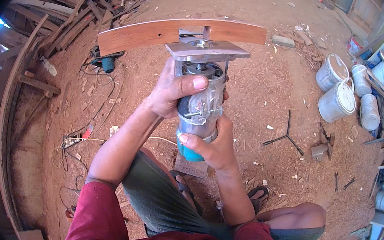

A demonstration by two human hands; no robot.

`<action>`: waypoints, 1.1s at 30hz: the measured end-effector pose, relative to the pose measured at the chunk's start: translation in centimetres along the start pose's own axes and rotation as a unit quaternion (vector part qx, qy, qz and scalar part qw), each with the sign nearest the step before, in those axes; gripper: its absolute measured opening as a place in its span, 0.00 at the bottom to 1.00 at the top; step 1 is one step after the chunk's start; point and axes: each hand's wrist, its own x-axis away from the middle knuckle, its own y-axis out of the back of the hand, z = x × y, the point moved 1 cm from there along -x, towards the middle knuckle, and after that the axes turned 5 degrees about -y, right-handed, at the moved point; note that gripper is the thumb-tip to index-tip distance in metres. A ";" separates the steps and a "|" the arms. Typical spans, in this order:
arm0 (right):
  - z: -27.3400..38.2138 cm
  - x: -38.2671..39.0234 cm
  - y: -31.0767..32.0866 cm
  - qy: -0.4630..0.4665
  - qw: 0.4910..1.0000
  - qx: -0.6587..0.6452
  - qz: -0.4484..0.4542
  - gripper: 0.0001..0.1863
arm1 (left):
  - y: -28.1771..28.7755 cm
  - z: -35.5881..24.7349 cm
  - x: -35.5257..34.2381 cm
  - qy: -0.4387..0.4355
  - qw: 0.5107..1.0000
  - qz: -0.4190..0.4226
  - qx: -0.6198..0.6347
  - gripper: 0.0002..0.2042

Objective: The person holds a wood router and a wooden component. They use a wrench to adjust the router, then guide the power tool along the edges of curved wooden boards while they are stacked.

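Observation:
In front of me I hold up a trim router (199,109), its silver body ending in a teal cap at the bottom. My left hand (170,91) wraps around the upper body, thumb across the front below the collet. Lower down, my right hand (215,144) grips the housing, with its thumb near the teal cap. The router's base plate (208,50) faces upward. A long reddish-brown wooden strip (140,32) with a notch and a small hole stands along the plate's far side. How it is fixed there is hidden.
Wood shavings cover the dirt floor. Another teal power tool (107,64) lies left, with cables and a power strip (72,140). A three-armed wrench (286,136) and other metal tools lie right, near several white buckets (337,101). Scrap wood (76,31) is piled at far left.

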 end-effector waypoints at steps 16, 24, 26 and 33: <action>2.5 0.3 -1.5 0.048 0.993 0.107 -0.022 0.33 | -0.1 -1.1 0.6 -0.036 0.993 0.064 0.090 0.39; 2.9 0.0 -1.4 0.060 0.995 0.076 -0.038 0.33 | -0.6 -1.2 0.2 -0.008 0.997 0.033 0.066 0.40; 3.0 0.0 -1.1 0.048 0.995 0.079 -0.034 0.34 | -0.9 -1.4 0.0 0.021 1.000 -0.007 0.007 0.43; 1.8 -0.5 0.8 0.092 0.975 0.164 -0.119 0.34 | -2.6 -2.6 -0.4 -0.011 0.978 -0.100 -0.185 0.39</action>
